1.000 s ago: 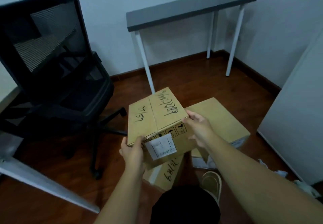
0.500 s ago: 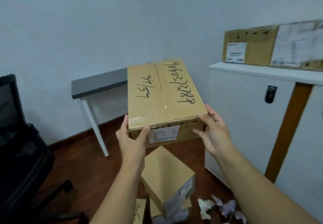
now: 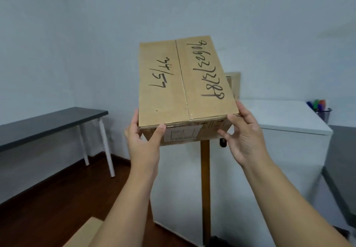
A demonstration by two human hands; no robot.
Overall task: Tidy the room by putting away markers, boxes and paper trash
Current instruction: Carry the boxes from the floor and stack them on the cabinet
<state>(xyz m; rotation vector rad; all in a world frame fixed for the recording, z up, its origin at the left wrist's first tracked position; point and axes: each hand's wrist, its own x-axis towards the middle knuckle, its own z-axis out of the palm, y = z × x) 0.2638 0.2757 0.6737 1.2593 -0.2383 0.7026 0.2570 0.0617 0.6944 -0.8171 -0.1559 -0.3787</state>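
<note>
The left hand (image 3: pixel 143 142) and right hand (image 3: pixel 243 134) clamp the near corners of a taped box (image 3: pixel 185 90), thumbs on its top, holding it in the air at chest height in front of a white cabinet (image 3: pixel 285 115). A cup of markers (image 3: pixel 320 110) stands on the cabinet's right end. A grey worktop (image 3: pixel 48 123) stands at left, and another box (image 3: pixel 84 233) lies on the floor below.

Behind the held box (image 3: pixel 185 85), mostly hidden: another carton (image 3: pixel 234 85). Printed label (image 3: pixel 182 134) on the box's near face blurred, unreadable. Below the box, cropped by the bottom edge: a cardboard corner (image 3: pixel 86 233).
</note>
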